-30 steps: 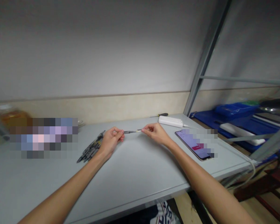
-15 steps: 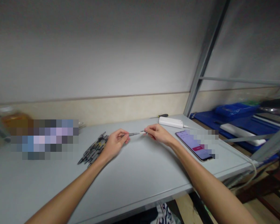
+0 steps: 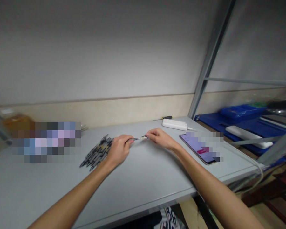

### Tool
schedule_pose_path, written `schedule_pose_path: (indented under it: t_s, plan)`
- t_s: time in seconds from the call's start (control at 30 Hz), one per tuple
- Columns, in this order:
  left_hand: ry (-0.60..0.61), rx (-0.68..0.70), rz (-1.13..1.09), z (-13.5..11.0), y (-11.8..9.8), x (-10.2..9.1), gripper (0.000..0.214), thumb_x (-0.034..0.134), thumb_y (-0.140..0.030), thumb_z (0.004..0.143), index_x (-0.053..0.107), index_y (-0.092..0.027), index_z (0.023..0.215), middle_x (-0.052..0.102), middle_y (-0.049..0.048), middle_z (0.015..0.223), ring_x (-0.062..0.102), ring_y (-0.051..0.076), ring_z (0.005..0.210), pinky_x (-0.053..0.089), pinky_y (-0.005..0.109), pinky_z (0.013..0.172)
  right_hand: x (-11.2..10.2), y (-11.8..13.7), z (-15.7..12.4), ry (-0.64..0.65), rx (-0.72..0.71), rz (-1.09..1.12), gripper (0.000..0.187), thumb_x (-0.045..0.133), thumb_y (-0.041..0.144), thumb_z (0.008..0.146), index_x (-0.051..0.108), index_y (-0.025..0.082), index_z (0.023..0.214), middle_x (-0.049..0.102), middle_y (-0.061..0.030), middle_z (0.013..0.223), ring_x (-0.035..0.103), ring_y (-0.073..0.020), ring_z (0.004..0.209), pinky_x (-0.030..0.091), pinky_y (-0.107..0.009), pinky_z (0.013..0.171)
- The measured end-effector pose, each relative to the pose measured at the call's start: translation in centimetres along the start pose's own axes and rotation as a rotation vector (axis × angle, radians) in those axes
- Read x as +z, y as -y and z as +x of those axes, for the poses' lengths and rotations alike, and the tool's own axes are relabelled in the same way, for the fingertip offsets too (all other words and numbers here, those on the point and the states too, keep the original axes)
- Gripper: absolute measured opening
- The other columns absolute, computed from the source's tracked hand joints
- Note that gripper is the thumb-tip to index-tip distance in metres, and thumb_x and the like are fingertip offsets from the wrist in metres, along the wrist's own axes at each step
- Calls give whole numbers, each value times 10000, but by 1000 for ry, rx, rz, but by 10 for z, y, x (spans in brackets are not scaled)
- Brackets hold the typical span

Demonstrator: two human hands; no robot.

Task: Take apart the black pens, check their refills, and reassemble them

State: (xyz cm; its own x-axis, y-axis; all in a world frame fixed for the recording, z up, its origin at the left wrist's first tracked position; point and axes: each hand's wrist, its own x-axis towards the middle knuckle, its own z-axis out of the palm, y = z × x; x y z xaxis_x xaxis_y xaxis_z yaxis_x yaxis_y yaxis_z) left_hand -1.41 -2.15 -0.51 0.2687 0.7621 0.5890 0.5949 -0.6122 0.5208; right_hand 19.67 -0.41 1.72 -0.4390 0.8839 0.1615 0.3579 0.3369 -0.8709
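A slim grey-and-silver pen [image 3: 140, 138] is held level above the table between my hands. My left hand [image 3: 120, 147] is closed around its darker end, fingers curled with the back of the hand upward. At the other end, my right hand [image 3: 158, 137] pinches the pen between thumb and fingertips; a small dark bit sticks out there, too small to make out. Just left of my left hand lies a pile of grey and black pens [image 3: 96, 154], side by side, partly hidden by that hand.
A phone [image 3: 196, 149] with a lit screen lies to the right. Behind it are a white power strip [image 3: 174, 124] and a black-and-yellow screwdriver [image 3: 166, 118]. A metal post [image 3: 205, 73] rises at the table's back right corner. A bottle of amber liquid [image 3: 17, 122] stands far left.
My left hand has rolled over, from a fingertip hold to a fuller wrap around the pen. My right hand has shifted slightly left. The pile and phone stay put.
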Motion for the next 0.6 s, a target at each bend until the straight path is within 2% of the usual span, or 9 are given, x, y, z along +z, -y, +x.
schedule_pose_path:
  t_s: [0.1,0.2,0.47,0.6]
  plan:
    - [-2,165,150,-1,2,0,230,444,-221,832,668,-173,832,649,87,746,557,196,719,407,302,694,-2,0,-2,111,110,253,362,533,471,758,601,115,745,274,93,453,200,-55,405,144,-215,410]
    - [-3,274,202,0,1,-2,246,410,-206,858,651,-163,832,612,79,690,519,189,693,396,301,670,-2,-2,-2,158,186,420,354,582,459,728,594,105,746,259,108,436,152,-41,388,98,-211,394]
    - [-12,427,359,1,-3,-7,267,367,-169,879,632,-160,854,596,72,684,491,174,678,398,291,647,-6,-8,0,260,338,594,283,593,370,755,601,87,756,245,121,408,134,-24,355,73,-180,357]
    - [17,459,353,1,-1,-7,230,397,-182,876,625,-154,890,602,74,706,505,178,705,409,294,666,-6,-10,2,274,418,620,277,570,360,780,595,87,735,274,110,405,169,-21,340,77,-163,340]
